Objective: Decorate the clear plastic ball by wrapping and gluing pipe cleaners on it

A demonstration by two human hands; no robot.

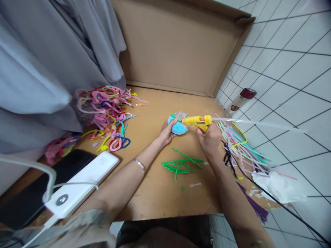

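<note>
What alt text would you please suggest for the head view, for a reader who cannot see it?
A right hand points a yellow plastic glue gun at a rounded light-blue and green piece held in the left hand. Thin green strips lie on the brown tabletop, with a tangled multicoloured heap to the left.

The glue gun (pixel 198 121) is yellow, its glue stick (pixel 232 120) a cloudy white. The craft piece (pixel 179 128) is bright blue with a green strip. Cut strips (pixel 178 166) are green. The heap of fuzzy stems (pixel 104 112) is mostly pink, mixed with red, orange, yellow and blue. The power bank (pixel 88 179) is white, the curtain (pixel 85 44) grey, the table (pixel 152 203) tan, the tassel (pixel 254 203) purple. Dark lines grid the white wall tiles (pixel 287 82).
</note>
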